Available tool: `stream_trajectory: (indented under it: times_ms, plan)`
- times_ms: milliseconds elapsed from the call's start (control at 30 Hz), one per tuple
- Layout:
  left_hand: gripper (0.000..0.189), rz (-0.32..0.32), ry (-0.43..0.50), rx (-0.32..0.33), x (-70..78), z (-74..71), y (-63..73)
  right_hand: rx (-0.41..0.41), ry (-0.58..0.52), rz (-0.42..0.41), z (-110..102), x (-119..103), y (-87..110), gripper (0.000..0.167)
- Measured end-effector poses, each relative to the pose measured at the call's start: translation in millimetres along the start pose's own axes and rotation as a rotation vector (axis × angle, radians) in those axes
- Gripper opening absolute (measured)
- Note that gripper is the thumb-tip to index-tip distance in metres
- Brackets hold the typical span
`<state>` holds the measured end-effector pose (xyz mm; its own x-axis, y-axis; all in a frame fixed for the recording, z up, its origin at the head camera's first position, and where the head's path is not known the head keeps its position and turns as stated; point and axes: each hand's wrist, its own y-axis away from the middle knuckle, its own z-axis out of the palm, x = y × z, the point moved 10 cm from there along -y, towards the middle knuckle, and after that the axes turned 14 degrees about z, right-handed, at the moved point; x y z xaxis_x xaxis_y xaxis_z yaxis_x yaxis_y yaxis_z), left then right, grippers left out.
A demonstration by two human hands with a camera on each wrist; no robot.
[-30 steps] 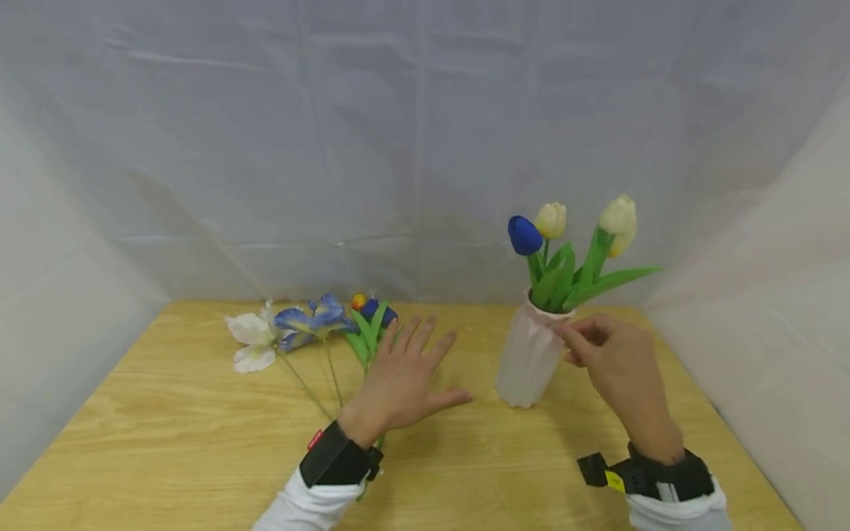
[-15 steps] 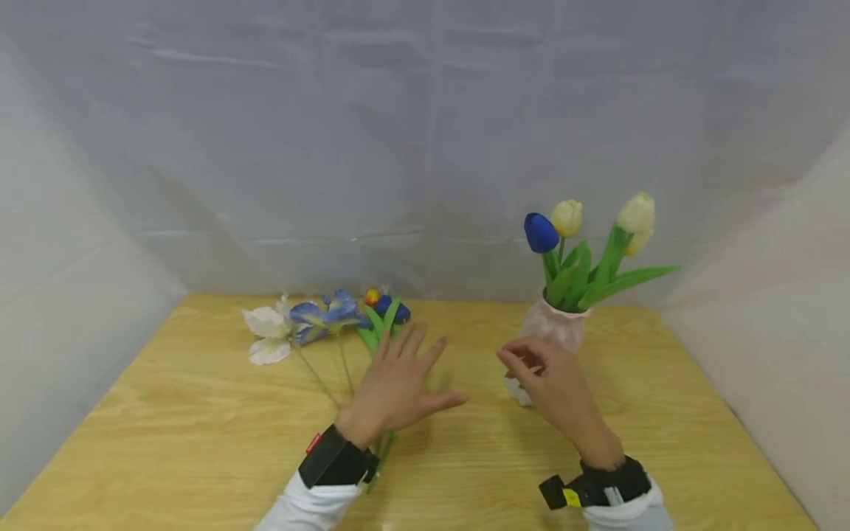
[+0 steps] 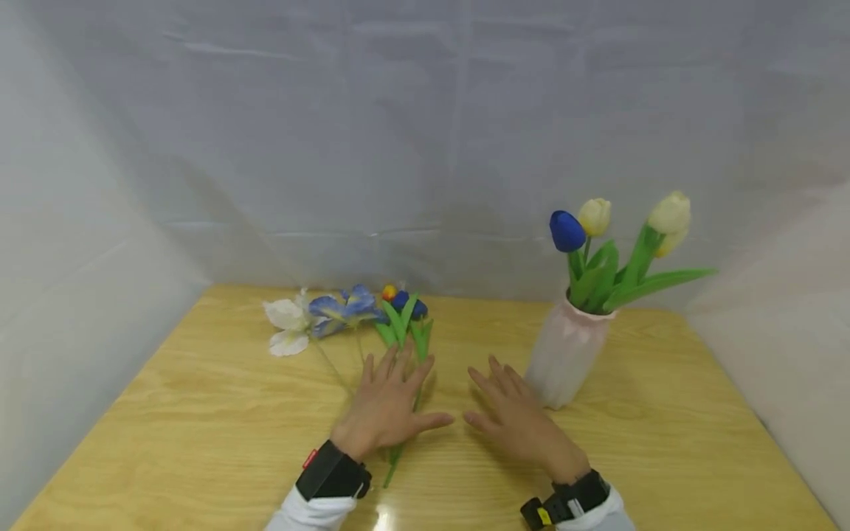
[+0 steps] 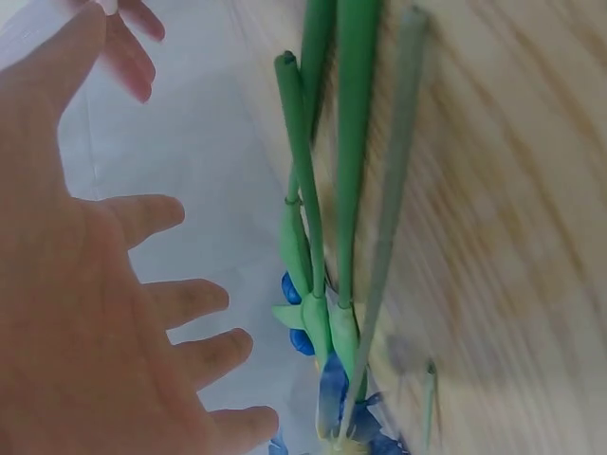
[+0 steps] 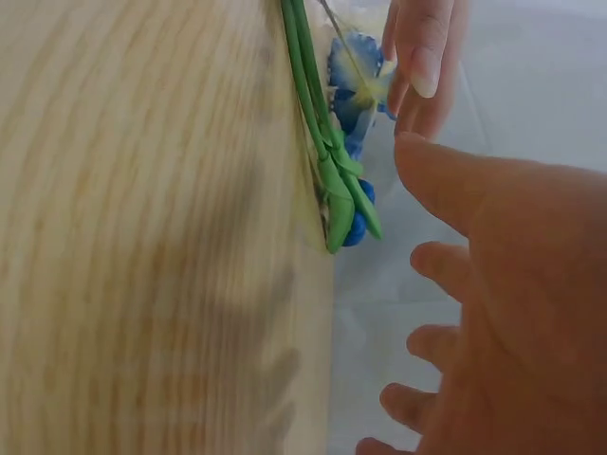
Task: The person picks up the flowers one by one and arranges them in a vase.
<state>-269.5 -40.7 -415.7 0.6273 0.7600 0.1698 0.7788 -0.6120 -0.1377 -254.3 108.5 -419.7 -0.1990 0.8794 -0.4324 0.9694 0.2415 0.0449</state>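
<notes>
My left hand (image 3: 385,410) hovers with spread fingers over the stems of the flowers lying on the table. In the left wrist view its fingers hold nothing, and the green stems (image 4: 356,142) lie beyond them. My right hand (image 3: 518,420) is held palm down with straight fingers, left of and in front of the pale pink vase (image 3: 569,350). In the vase stand a blue tulip (image 3: 567,231) and several cream tulips (image 3: 669,214) with green leaves. Lying on the table are a white flower (image 3: 288,324), a blue iris (image 3: 345,310) and blue tulips (image 3: 418,308).
The wooden table (image 3: 199,435) ends at a grey cloth backdrop (image 3: 425,147) behind the flowers. Pale cloth sides (image 3: 80,258) rise at left and right. A small orange flower (image 3: 389,293) lies among the blue tulips near the back edge.
My right hand has moved left and down from the vase's rim, and its fingers have gone from pinched together to straight. The left hand has stayed over the stems. The head view has shifted slightly.
</notes>
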Motion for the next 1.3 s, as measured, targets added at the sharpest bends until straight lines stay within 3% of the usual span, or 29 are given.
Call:
stream_trajectory:
  times_ms: [233,467,667,1300]
  plan:
    - [0.094,-0.021,-0.014,-0.003,-6.7,-2.1,7.4,-0.035,0.022,0.011,9.0,-4.1,-1.6,0.064]
    - [0.094,-0.045,-0.022,0.030,-21.8,-8.1,9.5,-0.006,0.002,0.022,9.5,-13.3,-13.7,0.064]
    - [0.093,-0.103,-0.011,0.019,-41.2,-10.0,24.0,-0.031,-0.052,0.053,23.5,-24.8,-25.2,0.062]
    - [0.093,-0.180,0.045,0.022,-71.4,-12.0,55.9,0.013,-0.135,0.108,39.8,-44.8,-45.7,0.060]
